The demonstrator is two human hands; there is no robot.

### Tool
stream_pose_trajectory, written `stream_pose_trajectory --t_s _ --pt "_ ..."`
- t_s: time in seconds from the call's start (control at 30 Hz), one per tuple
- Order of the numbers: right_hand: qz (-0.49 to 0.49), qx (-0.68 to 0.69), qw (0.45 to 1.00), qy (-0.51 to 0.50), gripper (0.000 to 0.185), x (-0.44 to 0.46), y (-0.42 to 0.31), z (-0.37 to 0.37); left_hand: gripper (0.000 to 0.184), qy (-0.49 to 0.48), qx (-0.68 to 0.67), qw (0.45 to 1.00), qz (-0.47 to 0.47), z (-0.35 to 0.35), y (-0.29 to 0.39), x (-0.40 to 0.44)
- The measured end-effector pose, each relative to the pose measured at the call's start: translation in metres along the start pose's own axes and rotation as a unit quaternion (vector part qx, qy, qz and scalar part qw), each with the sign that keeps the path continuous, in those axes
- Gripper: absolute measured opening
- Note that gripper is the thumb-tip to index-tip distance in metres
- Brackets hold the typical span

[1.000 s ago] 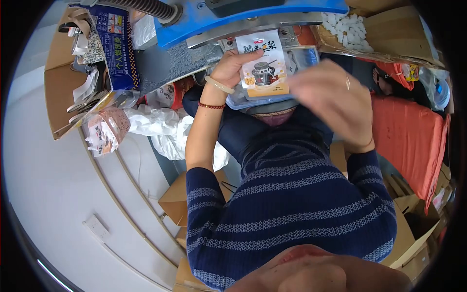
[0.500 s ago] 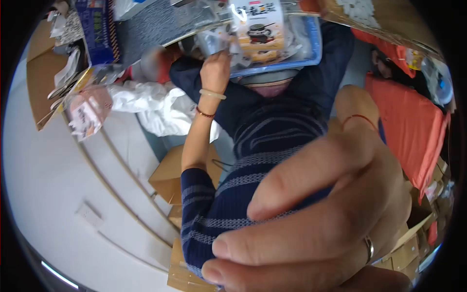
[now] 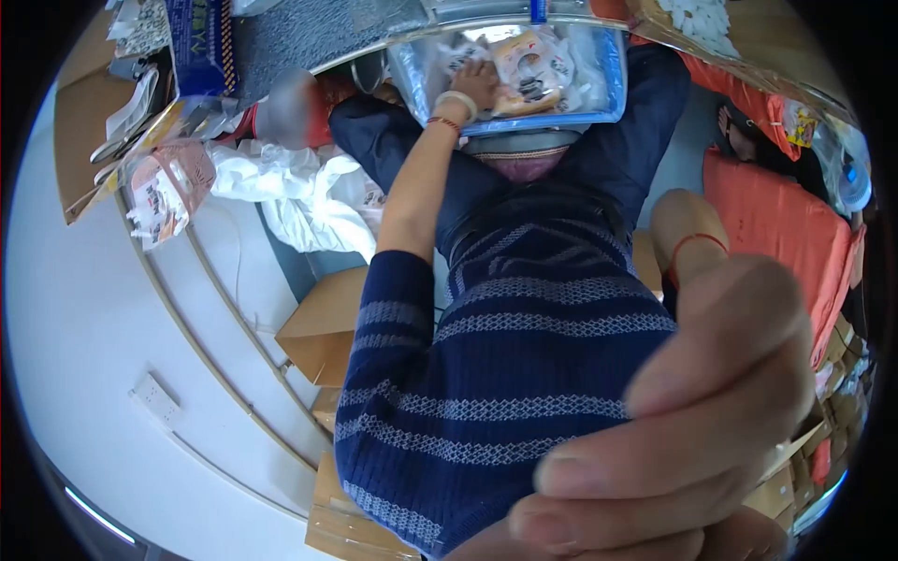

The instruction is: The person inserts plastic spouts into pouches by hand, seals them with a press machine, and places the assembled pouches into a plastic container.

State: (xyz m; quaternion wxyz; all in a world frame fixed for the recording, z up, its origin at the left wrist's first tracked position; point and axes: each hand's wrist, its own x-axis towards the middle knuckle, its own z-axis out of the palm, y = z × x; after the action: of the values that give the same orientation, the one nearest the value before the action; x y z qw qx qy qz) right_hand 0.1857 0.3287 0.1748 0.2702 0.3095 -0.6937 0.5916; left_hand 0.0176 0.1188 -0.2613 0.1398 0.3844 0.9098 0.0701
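My left hand (image 3: 475, 86) reaches into a blue-rimmed plastic basket (image 3: 613, 89) on my lap, with a pale bangle and a thin red cord at the wrist. Its fingers lie spread over printed plastic packets inside. Right beside it rests an orange-and-white printed packet (image 3: 533, 70). My right hand (image 3: 683, 421) is large and blurred, close to the camera at lower right. Its fingers are loosely curled with a gap between the upper one and the others, and nothing shows in them. A red cord circles its wrist.
A table edge (image 3: 374, 47) runs beyond the basket. White plastic bags (image 3: 313, 201) hang at left near an open cardboard box (image 3: 323, 327). A pink printed packet (image 3: 168, 192) is by the wall. Red-orange wrapped material (image 3: 762, 243) and stacked cartons stand at right.
My left hand has moved forward into the basket, from curled to spread. The printed packet that stood up at the basket now lies inside. My right hand has shifted right.
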Motion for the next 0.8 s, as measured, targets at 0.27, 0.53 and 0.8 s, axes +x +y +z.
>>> stream_pose_trajectory --t_s 0.27,0.53,0.8 --pt "0.006 -0.030 0.999 0.021 0.011 0.017 -0.036 0.054 0.068 0.098 -0.238 0.962 -0.095 -0.035 0.009 0.000" --pt "0.231 -0.330 0.912 -0.075 0.022 -0.129 0.162 -0.015 0.018 0.306 -0.213 0.912 -0.172 -0.127 -0.008 -0.090" --pt "0.520 -0.361 0.769 0.089 0.041 -0.183 0.342 -0.085 0.021 0.249 -0.505 0.724 -0.398 -0.110 -0.098 -0.061"
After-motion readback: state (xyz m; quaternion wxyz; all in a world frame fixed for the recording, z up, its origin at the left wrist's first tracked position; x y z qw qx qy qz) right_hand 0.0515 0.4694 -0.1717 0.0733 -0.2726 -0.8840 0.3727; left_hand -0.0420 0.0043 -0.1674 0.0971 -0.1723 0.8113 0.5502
